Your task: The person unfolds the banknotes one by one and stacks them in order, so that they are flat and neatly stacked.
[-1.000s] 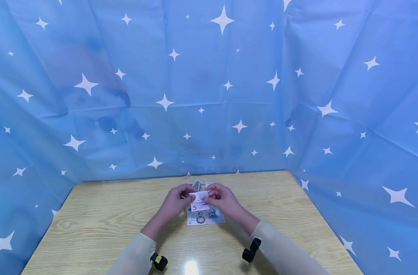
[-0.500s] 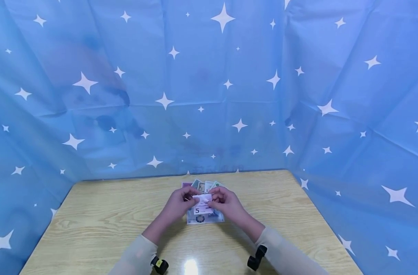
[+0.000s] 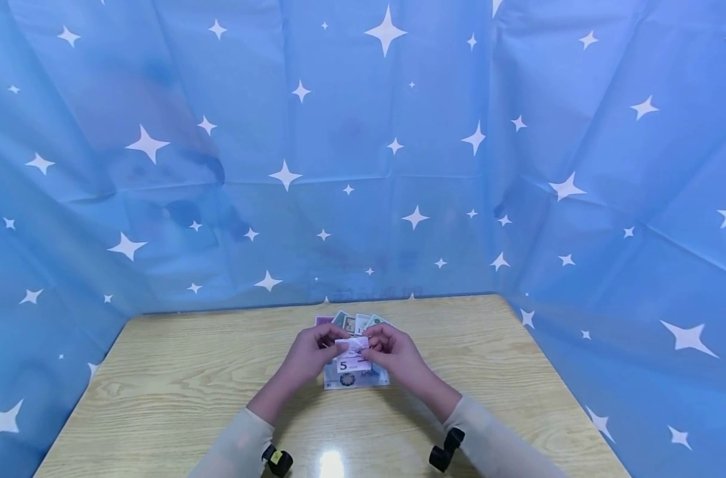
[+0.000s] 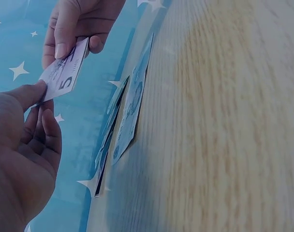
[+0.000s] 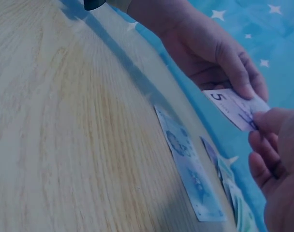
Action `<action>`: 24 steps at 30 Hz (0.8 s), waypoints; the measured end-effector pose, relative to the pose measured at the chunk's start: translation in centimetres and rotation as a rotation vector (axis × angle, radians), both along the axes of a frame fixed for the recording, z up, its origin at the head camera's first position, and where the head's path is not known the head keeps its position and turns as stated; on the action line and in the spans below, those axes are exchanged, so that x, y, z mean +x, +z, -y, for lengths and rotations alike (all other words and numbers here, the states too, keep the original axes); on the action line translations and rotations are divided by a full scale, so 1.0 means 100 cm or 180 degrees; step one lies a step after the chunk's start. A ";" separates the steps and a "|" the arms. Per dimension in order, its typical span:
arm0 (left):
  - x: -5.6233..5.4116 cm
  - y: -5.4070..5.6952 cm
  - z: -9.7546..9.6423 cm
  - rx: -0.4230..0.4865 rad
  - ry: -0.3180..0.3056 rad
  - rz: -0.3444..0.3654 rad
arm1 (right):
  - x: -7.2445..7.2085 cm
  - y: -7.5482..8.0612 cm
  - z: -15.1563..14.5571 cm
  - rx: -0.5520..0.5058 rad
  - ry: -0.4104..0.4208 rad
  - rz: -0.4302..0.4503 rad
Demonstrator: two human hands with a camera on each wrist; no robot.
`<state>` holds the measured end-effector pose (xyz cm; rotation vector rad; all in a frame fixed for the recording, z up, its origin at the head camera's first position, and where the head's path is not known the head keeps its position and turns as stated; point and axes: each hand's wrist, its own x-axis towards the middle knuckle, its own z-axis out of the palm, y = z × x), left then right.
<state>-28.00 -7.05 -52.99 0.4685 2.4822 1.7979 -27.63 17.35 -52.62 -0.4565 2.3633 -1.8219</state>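
Note:
Between both hands a purple banknote marked 5 is held up above the table; it looks folded, with a paler part on top. My left hand pinches its left end between thumb and fingers. At the other end, the thumb and fingers of my right hand pinch it too. Below lies a blue banknote, flat on the wood and partly covered by the purple one in the head view. Just behind it several overlapping banknotes fan out, purple, green and pale, their near parts hidden by the hands.
The wooden table has a blue curtain with white stars behind it and along its sides. A black wrist camera sits at the left sleeve, another black device at the right one. Light glares off the front of the tabletop.
Over the first half second both hands shifted slightly right and nearer with the purple banknote, uncovering more of the fanned notes. Since then they have hardly moved.

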 end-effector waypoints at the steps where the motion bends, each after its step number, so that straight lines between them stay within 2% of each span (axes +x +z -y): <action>1: 0.000 0.000 0.000 0.0007 -0.0001 0.0006 | 0.000 0.000 0.000 0.0011 0.0002 -0.0010; 18: 0.001 0.001 0.000 0.0057 0.0028 0.0074 | 0.000 -0.001 -0.005 0.0081 0.0077 -0.0102; 24: 0.000 0.000 0.000 0.0070 0.0047 0.0113 | -0.001 -0.001 -0.009 0.0320 0.0255 -0.0273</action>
